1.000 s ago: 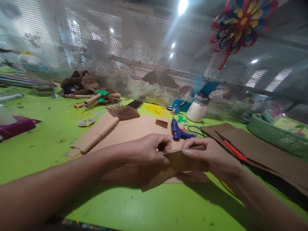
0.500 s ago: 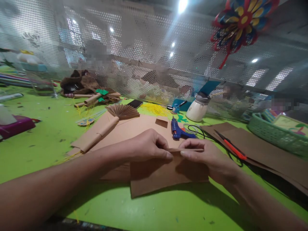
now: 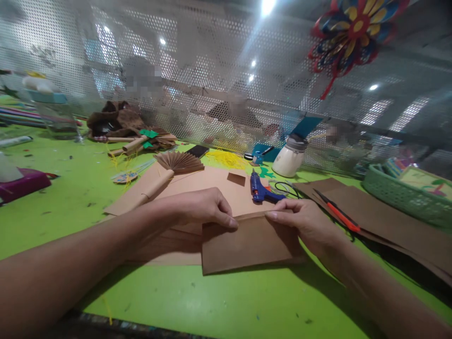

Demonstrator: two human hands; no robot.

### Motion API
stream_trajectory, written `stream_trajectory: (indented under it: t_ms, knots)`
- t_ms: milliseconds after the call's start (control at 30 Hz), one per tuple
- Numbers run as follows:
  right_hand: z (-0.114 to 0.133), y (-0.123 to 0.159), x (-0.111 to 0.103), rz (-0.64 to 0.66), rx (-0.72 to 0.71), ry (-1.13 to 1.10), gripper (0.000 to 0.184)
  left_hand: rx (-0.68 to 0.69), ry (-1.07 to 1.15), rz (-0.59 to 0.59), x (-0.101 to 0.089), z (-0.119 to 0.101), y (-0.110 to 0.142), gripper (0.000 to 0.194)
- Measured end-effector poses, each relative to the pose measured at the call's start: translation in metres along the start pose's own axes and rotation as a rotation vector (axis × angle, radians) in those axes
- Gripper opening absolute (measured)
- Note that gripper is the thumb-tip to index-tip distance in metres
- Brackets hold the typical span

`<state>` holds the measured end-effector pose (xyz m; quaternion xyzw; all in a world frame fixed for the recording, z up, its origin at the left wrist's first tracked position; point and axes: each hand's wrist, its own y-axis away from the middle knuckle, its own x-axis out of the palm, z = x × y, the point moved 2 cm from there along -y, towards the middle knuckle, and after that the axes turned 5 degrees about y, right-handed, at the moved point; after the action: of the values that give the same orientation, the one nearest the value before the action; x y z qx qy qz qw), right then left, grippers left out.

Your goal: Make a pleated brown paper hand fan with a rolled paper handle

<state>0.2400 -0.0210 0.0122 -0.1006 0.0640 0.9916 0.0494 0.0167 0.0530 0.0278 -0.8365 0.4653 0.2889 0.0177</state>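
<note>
A piece of brown kraft paper (image 3: 247, 247) hangs between my hands, its upper edge bent into a narrow fold. My left hand (image 3: 208, 209) pinches that top edge near its left end, thumb in front. Farther right along the same edge, my right hand (image 3: 300, 216) grips it between thumb and fingers. Beneath lie larger sheets of lighter brown paper (image 3: 190, 188). Just beyond my hands rests a blue glue gun (image 3: 259, 188). A pleated paper fan (image 3: 180, 162) and a rolled paper tube (image 3: 157, 186) lie to the left on the sheets.
On the right, an orange-handled cutting tool (image 3: 339, 214) lies on dark brown sheets (image 3: 388, 212) before a green basket (image 3: 406, 195). A white jar (image 3: 287, 160), yellow shreds (image 3: 226, 159) and a brown cloth bundle (image 3: 116, 117) stand along the back. A purple dispenser (image 3: 26, 183) is left.
The brown paper has swung from tilted to facing me squarely. My left hand has slid left along the top edge, away from my right hand, which keeps its grip.
</note>
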Motion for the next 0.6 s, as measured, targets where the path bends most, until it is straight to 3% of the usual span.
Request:
stream_trajectory:
  t_ms: [200, 400, 600]
  knots:
    - [-0.004, -0.012, -0.015, -0.021, -0.032, 0.081, 0.028, -0.004, 0.095, 0.103, -0.011, 0.011, -0.001, 0.037]
    - [-0.005, -0.02, -0.027, -0.1, -0.169, 0.263, 0.024, -0.024, 0.199, 0.218, -0.013, 0.013, -0.001, 0.034]
    - [-0.007, -0.025, -0.036, -0.099, -0.191, 0.314, 0.028, 0.0, 0.194, 0.224, -0.018, 0.019, -0.002, 0.023]
